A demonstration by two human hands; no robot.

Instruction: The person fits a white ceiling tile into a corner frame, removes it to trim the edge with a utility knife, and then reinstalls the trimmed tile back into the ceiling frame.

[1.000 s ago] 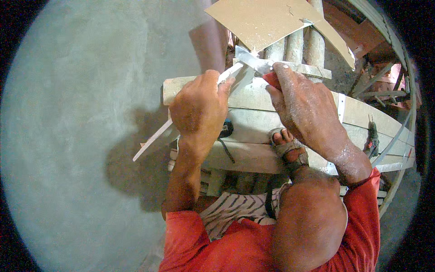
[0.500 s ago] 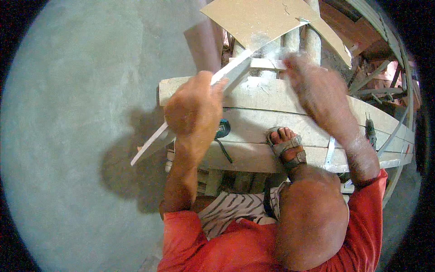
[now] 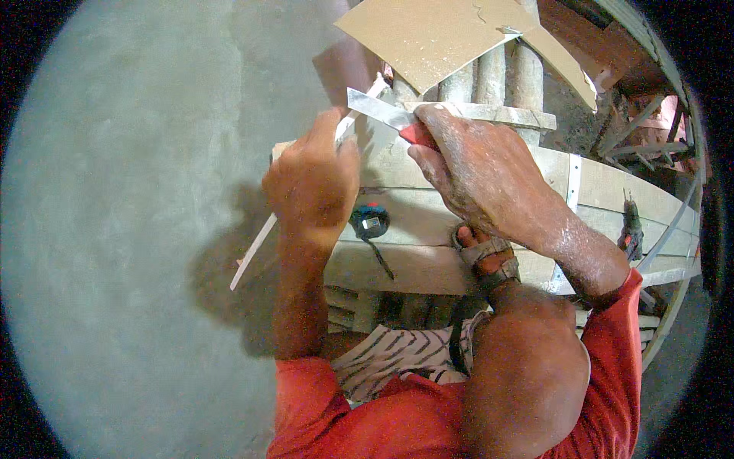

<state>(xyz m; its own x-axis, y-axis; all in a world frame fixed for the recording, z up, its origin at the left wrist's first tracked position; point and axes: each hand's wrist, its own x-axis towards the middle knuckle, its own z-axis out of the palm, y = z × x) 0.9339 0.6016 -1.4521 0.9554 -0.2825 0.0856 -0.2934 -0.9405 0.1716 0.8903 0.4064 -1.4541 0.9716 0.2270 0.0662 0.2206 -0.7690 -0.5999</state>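
In my closed left hand [image 3: 310, 172], which is a little blurred, is a long thin white strip [image 3: 254, 251]. It slants from upper right to lower left and pokes out at both ends of the fist. My right hand [image 3: 489, 172], dusted with white powder, is closed around a knife [image 3: 380, 112]. The knife has a red handle and a flat metal blade with a slanted tip. Its blade points left, close to the strip's upper end; I cannot tell whether they touch. Below the hands, a black tape measure [image 3: 370, 222] rests on pale wooden planks [image 3: 405, 264].
A brown board [image 3: 428, 46] with white dust lies at the top, over several round pale posts [image 3: 491, 75]. A metal straightedge [image 3: 573, 180] crosses the planks under my right arm. Farther right is a dark hand tool [image 3: 631, 229]. My sandalled foot [image 3: 489, 256] stands on the planks.
My right hand, blurred before, has come left and down toward the left hand, and the knife now shows plainly. My left hand has shifted slightly left, and the strip stands steeper.
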